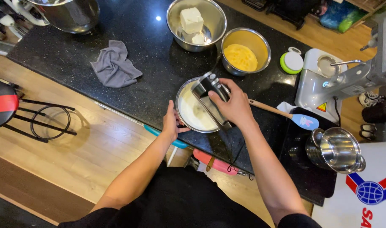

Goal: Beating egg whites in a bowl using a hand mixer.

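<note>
I'm steadying the bowl (196, 110) and gripping the mixer (211, 98).
My left hand (171, 123) is clasping the slippery steel rim; my right hand (235, 105) is wrapping the heavy, rigid handle under my fingers.

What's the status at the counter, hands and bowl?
Left hand steadies the steel bowl of white mix. Right hand grips the hand mixer over it. Spatula lies alongside, apart.

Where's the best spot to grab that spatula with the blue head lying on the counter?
Probably the bare wooden handle of the spatula, gripped from above near its middle. It lies flat on the black counter, its handle end pointing toward the right hand on the hand mixer, with the blue head farthest away.
</note>
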